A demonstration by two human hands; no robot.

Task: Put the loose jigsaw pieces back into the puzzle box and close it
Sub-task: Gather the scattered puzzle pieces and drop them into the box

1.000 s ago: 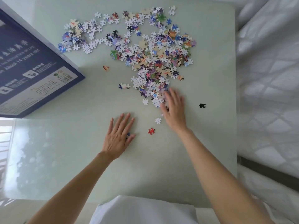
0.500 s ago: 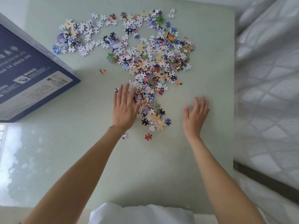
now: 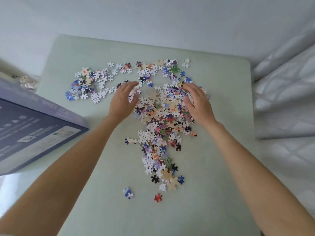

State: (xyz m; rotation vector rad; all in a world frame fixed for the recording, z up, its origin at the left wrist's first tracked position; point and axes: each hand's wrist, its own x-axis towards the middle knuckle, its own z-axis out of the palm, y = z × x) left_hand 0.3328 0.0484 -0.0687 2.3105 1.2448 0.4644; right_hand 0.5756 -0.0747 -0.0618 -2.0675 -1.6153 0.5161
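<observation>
Jigsaw pieces (image 3: pixel 158 120): small flat knobbed cardboard shapes, many colours, some showing white or tan backs; heaped between the two sets of fingers and trailing back toward the person.
Side cluster (image 3: pixel 88 87): thinner scatter beyond the left fingers' outer side.
Left hand (image 3: pixel 123 99): palm turned inward, fingers loosely together, curved against the heap's edge.
Right hand (image 3: pixel 197 101): palm down on the heap, fingers slightly spread; pinching anything cannot be told.
Puzzle box (image 3: pixel 34 130): dark blue printed cardboard, well left of the fingers.
Surface (image 3: pixel 221 167): smooth, pale green, glossy.
</observation>
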